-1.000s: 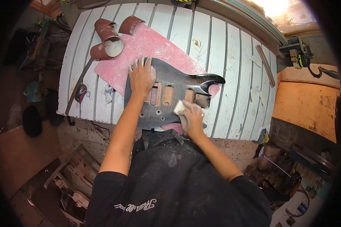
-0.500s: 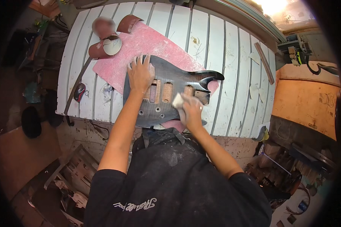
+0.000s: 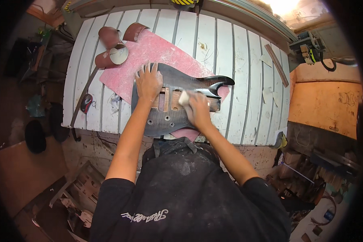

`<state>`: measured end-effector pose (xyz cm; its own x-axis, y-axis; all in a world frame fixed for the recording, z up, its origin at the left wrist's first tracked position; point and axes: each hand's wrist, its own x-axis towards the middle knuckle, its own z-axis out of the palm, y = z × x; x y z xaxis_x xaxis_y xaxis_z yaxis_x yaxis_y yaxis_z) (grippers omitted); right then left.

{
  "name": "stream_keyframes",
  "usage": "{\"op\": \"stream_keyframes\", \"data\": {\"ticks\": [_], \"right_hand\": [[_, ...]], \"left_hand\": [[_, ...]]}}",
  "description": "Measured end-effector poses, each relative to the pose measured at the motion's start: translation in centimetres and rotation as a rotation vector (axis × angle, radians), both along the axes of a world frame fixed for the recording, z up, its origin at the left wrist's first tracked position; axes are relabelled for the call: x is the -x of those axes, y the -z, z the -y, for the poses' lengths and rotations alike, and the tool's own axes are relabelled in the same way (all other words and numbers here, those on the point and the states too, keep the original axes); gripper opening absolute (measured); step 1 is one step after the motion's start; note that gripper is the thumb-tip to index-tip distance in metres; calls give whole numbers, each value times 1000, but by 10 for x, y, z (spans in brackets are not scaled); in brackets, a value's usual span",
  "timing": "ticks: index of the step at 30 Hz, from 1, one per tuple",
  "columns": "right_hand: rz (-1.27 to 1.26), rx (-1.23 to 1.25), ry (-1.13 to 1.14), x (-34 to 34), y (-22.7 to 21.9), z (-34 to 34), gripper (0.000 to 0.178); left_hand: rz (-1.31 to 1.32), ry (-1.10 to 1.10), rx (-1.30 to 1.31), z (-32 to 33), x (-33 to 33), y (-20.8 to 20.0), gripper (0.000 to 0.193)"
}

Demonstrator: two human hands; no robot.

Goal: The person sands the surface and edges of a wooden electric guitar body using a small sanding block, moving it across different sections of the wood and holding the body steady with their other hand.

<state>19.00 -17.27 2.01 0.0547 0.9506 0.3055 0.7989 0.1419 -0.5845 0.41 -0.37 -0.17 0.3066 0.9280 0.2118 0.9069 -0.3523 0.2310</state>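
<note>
Here I am, both hands on the job, at the near side of the slatted white table [image 3: 240,72]: the dark guitar body [image 3: 181,79] lies flat in front of me, face up, its horns to my right, overlapping a dusty pink sheet [image 3: 165,50]. My left hand [image 3: 149,82] is laid out flat on its upper left part, palm down, fingers almost straight and reaching to the far edge, not closed around anything. And over to the right hand [image 3: 199,108]: that one is closed on a small pale block [image 3: 184,98], fingers bent over it, the block poking out to the left, right by the rectangular slots in the middle of the body. I can't tell how hard it bears down. Below, between my forearms, round holes [image 3: 167,118] show in the dark face. Up at the far left, curled brown sheets [image 3: 104,60] sit around the pink sheet's corner; out on the right, a wooden stick [image 3: 276,65] lies near some paper scraps [image 3: 268,96].
</note>
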Motion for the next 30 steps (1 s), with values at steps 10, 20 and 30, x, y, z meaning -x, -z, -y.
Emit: {"op": "stream_keyframes", "data": {"ticks": [10,20,30], "right_hand": [[-180,2,362,-67,15,-49,23],[-560,-101,563,-98,3,77,18],[-473,47,700,-134,28,124,19]], "left_hand": [[-108,-6,165,-11,-24,-4,66],[-151,589,191,134,-83,-13,82],[-10,809,245,171,-3,-20,95]]}}
